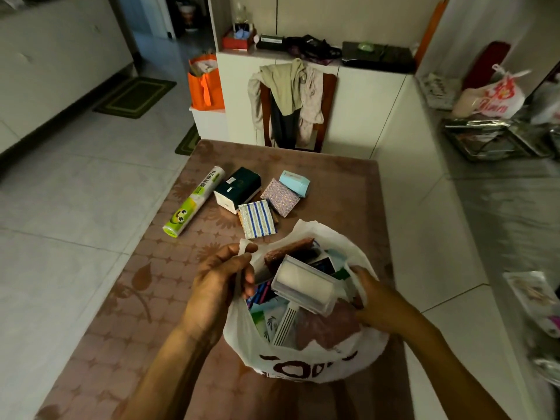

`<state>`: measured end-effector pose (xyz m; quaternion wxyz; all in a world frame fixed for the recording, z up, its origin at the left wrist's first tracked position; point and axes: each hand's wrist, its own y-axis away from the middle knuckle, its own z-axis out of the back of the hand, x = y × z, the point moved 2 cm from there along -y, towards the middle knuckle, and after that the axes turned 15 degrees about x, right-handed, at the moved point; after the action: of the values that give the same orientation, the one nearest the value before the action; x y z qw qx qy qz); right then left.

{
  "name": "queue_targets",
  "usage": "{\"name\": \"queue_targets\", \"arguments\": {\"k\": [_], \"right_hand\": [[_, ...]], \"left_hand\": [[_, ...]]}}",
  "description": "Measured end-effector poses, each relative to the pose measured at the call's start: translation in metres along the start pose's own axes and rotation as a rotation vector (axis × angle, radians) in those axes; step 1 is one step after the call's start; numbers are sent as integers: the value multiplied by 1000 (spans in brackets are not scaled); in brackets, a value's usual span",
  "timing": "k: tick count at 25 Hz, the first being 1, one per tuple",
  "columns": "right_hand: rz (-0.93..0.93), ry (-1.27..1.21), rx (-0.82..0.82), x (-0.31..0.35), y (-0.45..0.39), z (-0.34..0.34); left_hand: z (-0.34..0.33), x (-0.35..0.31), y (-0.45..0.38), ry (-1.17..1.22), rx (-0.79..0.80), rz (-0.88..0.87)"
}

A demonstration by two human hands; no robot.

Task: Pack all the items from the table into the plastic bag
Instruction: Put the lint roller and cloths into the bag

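A white plastic bag (306, 363) stands open near the front of the brown table (127, 313). My left hand (216, 284) grips the bag's left handle, and my right hand (375, 301) grips its right rim. On top of several packed items inside lies a white lint roller (304, 286). Beyond the bag, on the table, lie a green-and-white cling film roll (194, 201), a dark green tissue pack (238, 189), a blue-striped cloth pack (257, 219), a purple patterned pack (280, 197) and a light blue box (295, 182).
A wooden chair (327, 116) draped with clothes stands at the table's far end before white cabinets. An orange bag (206, 86) sits on a low white box at the left. A counter with trays and a printed bag (497, 98) runs along the right.
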<state>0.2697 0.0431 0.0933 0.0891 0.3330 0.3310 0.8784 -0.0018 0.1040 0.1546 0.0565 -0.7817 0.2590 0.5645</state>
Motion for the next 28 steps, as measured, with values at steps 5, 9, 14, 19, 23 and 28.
{"name": "queue_targets", "arguments": {"k": [5, 9, 14, 19, 23, 28], "right_hand": [[147, -869, -328, 22, 39, 49], [277, -856, -252, 55, 70, 57], [-11, -383, -347, 49, 53, 50], [29, 96, -593, 85, 28, 96], [206, 21, -336, 127, -70, 128], [104, 191, -180, 133, -212, 139]], "left_hand": [[-6, 1, -2, 15, -11, -2], [-5, -4, -2, -38, 39, -144], [14, -2, -9, -256, 4, -45], [36, -8, -36, -556, -421, 72], [63, 1, -103, -716, -304, 244], [102, 44, -226, -993, -148, 484]]}}
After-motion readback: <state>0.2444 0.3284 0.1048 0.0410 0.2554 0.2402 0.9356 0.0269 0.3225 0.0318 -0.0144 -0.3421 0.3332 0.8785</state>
